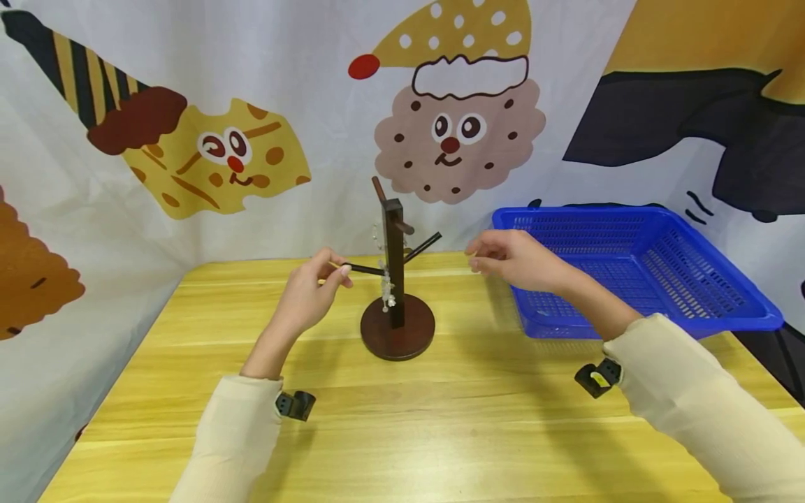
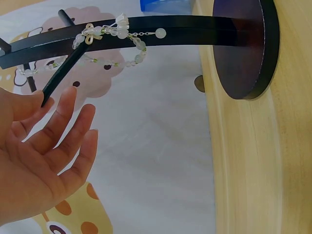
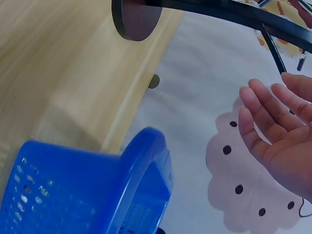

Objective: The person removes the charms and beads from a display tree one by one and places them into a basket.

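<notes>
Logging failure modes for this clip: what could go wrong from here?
Stand tipping or turning: the left hand pinches a peg's outer end and no hand steadies the round base, so a sideways push might shift the stand.
Bracelet slipping: the beaded bracelet hangs at that peg's inner end; tilting the stand could let it slide off.
Snagging: the right hand is raised nearby and another peg points its way; a careless reach might catch it.

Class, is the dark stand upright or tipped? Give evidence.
Upright: in the head view, the stand rises from its round base, which sits flat on the table.
</notes>
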### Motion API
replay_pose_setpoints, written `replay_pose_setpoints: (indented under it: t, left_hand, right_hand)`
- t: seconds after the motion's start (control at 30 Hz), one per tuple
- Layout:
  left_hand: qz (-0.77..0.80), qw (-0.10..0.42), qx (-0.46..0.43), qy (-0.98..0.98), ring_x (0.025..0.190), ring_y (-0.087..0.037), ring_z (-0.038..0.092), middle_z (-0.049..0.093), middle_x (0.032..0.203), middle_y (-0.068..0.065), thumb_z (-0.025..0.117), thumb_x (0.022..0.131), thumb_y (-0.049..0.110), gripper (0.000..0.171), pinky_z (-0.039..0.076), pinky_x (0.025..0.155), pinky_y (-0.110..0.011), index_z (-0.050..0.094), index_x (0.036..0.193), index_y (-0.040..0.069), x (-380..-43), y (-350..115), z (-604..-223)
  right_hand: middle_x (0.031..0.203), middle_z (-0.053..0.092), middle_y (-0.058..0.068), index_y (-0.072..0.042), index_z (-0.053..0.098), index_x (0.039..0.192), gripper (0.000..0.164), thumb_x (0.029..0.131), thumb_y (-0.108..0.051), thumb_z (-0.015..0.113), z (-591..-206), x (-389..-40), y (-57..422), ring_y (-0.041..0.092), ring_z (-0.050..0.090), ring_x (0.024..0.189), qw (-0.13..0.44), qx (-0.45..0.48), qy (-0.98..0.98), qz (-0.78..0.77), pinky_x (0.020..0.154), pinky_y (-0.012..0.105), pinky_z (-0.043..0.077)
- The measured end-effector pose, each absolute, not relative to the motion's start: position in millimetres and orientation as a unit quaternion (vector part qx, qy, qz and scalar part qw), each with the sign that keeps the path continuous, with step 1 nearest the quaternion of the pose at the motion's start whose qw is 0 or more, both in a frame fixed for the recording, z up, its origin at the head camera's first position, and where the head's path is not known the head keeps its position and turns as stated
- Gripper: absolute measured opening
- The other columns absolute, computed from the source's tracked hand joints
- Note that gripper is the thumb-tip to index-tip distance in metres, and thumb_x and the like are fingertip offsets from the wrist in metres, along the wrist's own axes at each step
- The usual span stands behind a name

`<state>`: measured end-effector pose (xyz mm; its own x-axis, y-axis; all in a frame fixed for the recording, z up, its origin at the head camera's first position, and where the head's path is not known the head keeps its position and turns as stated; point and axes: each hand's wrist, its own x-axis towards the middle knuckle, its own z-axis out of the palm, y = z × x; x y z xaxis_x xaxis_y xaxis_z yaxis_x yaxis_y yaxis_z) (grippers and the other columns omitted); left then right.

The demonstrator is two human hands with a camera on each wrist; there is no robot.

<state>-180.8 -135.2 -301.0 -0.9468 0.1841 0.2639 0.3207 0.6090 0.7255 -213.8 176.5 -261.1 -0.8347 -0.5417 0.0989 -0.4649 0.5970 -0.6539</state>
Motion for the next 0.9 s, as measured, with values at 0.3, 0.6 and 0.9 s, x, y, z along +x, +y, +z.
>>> replay_pose_setpoints:
  t: [0.3,0.6,0.9]
  left_hand:
    - [-0.42,0.077,-0.137,-0.894,0.06,-0.021,0.045,0.066,0.085,-0.008,0.047,0.097,0.019,0.015,0.036,0.054,-0.032,0.054,0.103,0.007,-182,-135,-301]
    - [-0.42,0.079,-0.138,-0.893,0.069,-0.025,0.053,0.066,0.084,-0.008,0.047,0.097,0.018,0.015,0.036,0.055,-0.033,0.055,0.103,0.007,-182,-135,-302]
    - [-0.419,0.078,-0.136,-0.894,0.061,-0.021,0.048,0.066,0.085,-0.007,0.047,0.097,0.019,0.015,0.036,0.053,-0.032,0.055,0.103,0.007,-182,-136,-302]
  right_hand:
    - [0.082,0.066,0.005,0.0,0.058,0.11,0.02,0.092,-0.008,0.054,-262,-224,156,0.019,0.059,0.072,0.034,-0.301,0.899,-0.317,0.062,0.033,0.046]
    - [0.082,0.065,0.006,-0.002,0.053,0.121,0.028,0.094,-0.011,0.052,-257,-229,141,0.018,0.059,0.073,0.013,-0.296,0.901,-0.318,0.061,0.033,0.045]
    - [0.082,0.065,0.008,0.0,0.055,0.106,0.016,0.096,-0.008,0.046,-257,-233,135,0.027,0.06,0.077,0.0,-0.303,0.897,-0.323,0.065,0.036,0.046]
